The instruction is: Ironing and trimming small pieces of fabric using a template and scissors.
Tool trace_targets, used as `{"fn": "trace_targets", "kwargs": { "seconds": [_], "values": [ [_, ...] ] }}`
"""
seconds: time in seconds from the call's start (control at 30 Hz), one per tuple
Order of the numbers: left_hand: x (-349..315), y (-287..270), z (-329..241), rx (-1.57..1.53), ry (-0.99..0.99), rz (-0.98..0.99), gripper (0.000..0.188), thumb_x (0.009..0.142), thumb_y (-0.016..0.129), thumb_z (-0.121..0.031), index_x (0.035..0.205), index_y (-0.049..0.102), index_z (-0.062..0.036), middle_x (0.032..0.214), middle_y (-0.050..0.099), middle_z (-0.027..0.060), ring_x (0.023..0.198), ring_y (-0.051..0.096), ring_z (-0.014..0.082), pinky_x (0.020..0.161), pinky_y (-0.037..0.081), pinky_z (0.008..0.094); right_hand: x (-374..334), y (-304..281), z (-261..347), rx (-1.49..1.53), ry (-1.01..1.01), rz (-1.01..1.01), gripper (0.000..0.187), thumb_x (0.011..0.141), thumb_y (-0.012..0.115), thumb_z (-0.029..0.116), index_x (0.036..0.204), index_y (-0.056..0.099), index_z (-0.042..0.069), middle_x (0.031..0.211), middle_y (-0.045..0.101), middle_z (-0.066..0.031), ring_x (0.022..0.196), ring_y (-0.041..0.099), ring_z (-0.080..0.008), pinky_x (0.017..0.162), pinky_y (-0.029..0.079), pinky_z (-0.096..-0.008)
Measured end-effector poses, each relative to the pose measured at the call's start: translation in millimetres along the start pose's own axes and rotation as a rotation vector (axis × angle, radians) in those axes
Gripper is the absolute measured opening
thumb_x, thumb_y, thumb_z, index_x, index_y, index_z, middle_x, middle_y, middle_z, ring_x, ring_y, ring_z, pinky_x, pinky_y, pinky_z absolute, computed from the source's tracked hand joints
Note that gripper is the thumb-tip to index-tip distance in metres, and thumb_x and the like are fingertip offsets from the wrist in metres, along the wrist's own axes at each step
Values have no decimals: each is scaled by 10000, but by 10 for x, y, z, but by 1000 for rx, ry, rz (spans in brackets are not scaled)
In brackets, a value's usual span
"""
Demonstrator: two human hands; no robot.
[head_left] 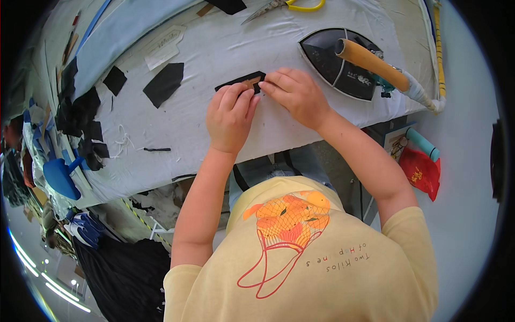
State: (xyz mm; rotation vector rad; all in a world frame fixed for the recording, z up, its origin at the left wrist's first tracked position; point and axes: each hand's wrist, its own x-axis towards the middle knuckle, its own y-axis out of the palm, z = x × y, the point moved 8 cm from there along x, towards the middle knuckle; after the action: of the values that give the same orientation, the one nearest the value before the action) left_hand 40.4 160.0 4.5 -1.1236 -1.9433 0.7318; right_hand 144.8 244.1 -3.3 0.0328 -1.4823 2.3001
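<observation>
A small strip of black fabric (234, 82) lies on the white-covered table in front of me, with a small brown template-like piece (253, 81) on top of it. My left hand (232, 117) rests over the near side of both, its fingertips closed together and pressing on them. At the strip's right end, my right hand (298, 95) pinches the fabric's edge between thumb and fingers. The fingers partly hide the fabric and the brown piece. Just right of my right hand stands a black iron (322, 53) with a brown handle (375, 65).
Yellow-handled scissors (266, 10) lie at the far edge. Black fabric pieces (164, 85), a paper pattern (164, 48), light blue cloth (126, 33) and white thread (123, 141) are spread to the left. A red bag (421, 173) hangs below the table's right side.
</observation>
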Motion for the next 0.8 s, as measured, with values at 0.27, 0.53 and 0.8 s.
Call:
{"fn": "trace_targets", "kwargs": {
  "seconds": [0.27, 0.53, 0.8],
  "values": [
    [-14, 8, 12, -8, 1, -11, 176, 763, 774, -121, 908, 687, -71, 987, 650, 31, 924, 625, 233, 782, 522, 351, 93, -19, -32, 10, -91, -1, 215, 835, 654, 152, 1026, 715, 76, 1081, 653, -28, 1042, 608, -213, 868, 479, -359],
    [68, 38, -96, 117, 62, 46, 142, 781, 768, -132, 889, 692, -81, 1000, 667, 21, 925, 635, 227, 781, 525, 347, 203, 36, 96, -144, -269, -14, 79, 759, 635, 163, 815, 670, 121, 951, 601, 16, 961, 581, -174, 849, 461, -324],
    [78, 31, -85, 149, 53, 6, 107, 783, 760, -127, 857, 692, -91, 979, 673, 16, 912, 643, 223, 772, 533, 345, 255, 35, -20, 76, -125, 51, 185, 760, 690, 135, 918, 666, 41, 1038, 634, -44, 985, 611, -237, 844, 512, -372]
  ]
}}
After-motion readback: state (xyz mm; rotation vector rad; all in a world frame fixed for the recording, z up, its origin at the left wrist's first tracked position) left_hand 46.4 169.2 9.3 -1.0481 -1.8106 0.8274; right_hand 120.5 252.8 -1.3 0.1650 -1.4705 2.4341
